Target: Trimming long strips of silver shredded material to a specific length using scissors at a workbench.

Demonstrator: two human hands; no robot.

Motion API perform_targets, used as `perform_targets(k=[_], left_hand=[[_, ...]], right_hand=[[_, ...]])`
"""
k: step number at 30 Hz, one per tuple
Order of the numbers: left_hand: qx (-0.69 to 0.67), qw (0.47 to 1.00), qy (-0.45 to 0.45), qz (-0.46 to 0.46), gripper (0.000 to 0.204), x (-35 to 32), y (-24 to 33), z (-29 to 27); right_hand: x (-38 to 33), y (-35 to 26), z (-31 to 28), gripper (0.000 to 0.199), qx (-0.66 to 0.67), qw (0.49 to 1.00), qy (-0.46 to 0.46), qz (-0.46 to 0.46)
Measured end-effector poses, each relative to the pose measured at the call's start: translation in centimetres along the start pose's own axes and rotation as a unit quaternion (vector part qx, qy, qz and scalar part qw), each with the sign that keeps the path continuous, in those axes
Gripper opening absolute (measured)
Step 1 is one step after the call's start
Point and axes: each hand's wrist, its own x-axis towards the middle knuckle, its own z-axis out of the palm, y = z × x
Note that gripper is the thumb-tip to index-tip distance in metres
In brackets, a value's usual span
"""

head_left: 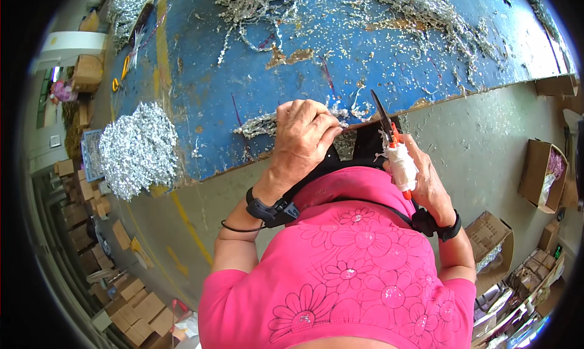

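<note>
My left hand [305, 133] is closed, fingers bent and pinched together, on a short bundle of silver tinsel [258, 125] at the near edge of the blue table [207, 75]. The tinsel pokes out on both sides of the fist; its middle is hidden under the fingers. In my right hand [431, 180] is a pair of scissors [401, 166] with orange handles wrapped in white material. Their dark blades point up and away over the table edge, to the right of the bundle and apart from it. Thin purple strips [236, 110] lie near the bundle.
A round heap of silver tinsel [139, 149] sits at the table's left corner. More tinsel [261, 5] lies at the far side, with loose strands [435, 17] to the right. Yellow-handled scissors [126, 66] rest at far left. Cardboard boxes [143, 315] stand on the floor.
</note>
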Motion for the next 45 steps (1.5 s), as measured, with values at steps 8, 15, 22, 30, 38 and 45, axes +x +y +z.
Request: perform_targets(k=[8,15,22,30,38,45], left_hand=[[-0.101,0.991,0.044,-0.082,0.012,-0.3,-0.5,-0.1],[-0.213,0.958,0.029,-0.192,0.007,-0.4,-0.4,-0.6],[-0.247,0.953,0.021,-0.176,0.007,-0.3,-0.5,-1.1],[-0.312,0.930,-0.018,-0.196,0.009,-0.2,-0.4,-1.4],[-0.341,0.916,-0.004,-0.212,0.007,-0.5,-0.7,-0.5],[-0.020,0.997,0.069,-0.016,0.019,0.0,-0.6,-0.7]], right_hand=[[0.0,-0.1,0.2,0.042,-0.004,0.996,-0.090,0.014],[0.5,-1.3,0.8,0.066,-0.081,0.989,-0.123,0.006],[1.3,-1.9,1.4,0.070,-0.128,0.985,-0.115,0.022],[1.3,-1.7,1.8,0.064,-0.126,0.988,-0.084,0.019],[0.9,0.2,2.0,0.048,-0.116,0.990,-0.075,-0.007],[0.4,0.1,0.0,0.040,0.205,0.967,-0.030,0.148]])
